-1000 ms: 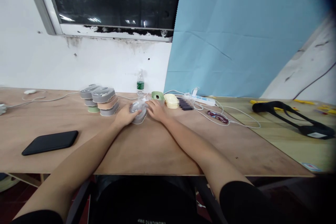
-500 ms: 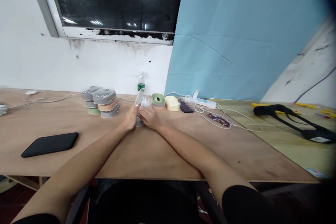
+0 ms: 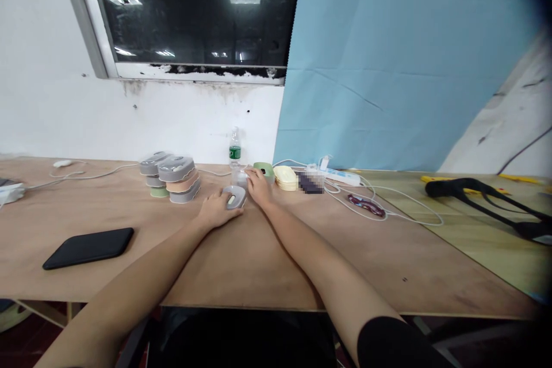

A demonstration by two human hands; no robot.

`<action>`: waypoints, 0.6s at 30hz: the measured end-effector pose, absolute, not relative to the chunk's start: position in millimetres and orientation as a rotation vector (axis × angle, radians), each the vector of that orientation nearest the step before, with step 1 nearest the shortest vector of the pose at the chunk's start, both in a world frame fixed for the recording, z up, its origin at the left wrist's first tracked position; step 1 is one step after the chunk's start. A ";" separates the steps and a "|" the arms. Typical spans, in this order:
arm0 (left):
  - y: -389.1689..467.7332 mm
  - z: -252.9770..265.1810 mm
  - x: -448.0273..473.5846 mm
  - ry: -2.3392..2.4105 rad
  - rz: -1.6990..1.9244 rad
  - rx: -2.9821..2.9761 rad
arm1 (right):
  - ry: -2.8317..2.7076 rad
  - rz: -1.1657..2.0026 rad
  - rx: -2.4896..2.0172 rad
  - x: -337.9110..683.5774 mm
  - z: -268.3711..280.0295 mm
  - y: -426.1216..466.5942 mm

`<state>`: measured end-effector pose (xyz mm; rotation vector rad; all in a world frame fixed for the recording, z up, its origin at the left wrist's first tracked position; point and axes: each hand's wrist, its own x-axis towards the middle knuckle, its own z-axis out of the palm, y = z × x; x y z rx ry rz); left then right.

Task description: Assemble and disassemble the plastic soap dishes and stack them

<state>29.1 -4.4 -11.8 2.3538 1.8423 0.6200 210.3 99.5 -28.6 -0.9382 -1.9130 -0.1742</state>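
Note:
My left hand lies on the table with its fingers closed around the side of a small grey oval case, which has a pale slot in its top. To the right, my right hand reaches forward, its fingertips at a clear plastic cover; the grip is small and partly hidden. Just behind that hand is a green case, partly covered by the fingers. Cream cases are stacked beside it. On the left, stacks of grey, peach and green cases have clear covers on top.
A bottle with a green label stands by the wall. A black phone-like slab lies at left. Toward the right are a power strip, white cables, a maroon item and a black strap-like frame.
The upright clear piece between my hands is no longer raised. My hands have moved apart: the left now rests on the grey case, the right has shifted right and forward. The view tilted slightly up.

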 end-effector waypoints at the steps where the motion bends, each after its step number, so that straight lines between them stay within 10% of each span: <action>1: -4.6 -10.8 28.6 1.855 0.629 2.328 | -1.907 -0.177 -0.949 212.0 -29.8 99.6; 18: 5.1 -1.9 24.2 1.400 1.388 1.769 | -1.946 -0.111 -0.897 220.3 -26.0 78.9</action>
